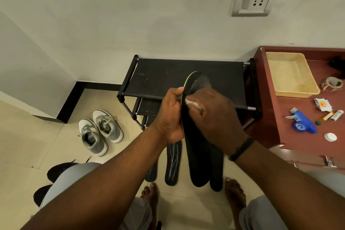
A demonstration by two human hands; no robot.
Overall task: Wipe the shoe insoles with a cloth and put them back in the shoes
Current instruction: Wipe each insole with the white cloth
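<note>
A: In front of the black shoe rack (164,78), what are the hands doing?

B: The left hand (170,115) grips a long black insole (196,147) with a yellow-green edge, fingers curled round its left side, holding it upright with the toe end far. The right hand (214,115) is curled round a small white cloth (192,104) and presses it against the insole's upper part.

A: And the other insoles?

B: Three lie on the tiled floor near the bare feet: two with pale markings (173,162) to the left, and a dark one (216,170) just behind the held insole.

A: The shoes?

B: A grey and white pair (100,131) stands on the floor at left, well apart from the hands. Black shoes (56,172) show partly behind the left knee.

A: On the right?

B: A reddish table (276,117) with a yellow tray (291,74) and a blue spray head (302,123).
</note>
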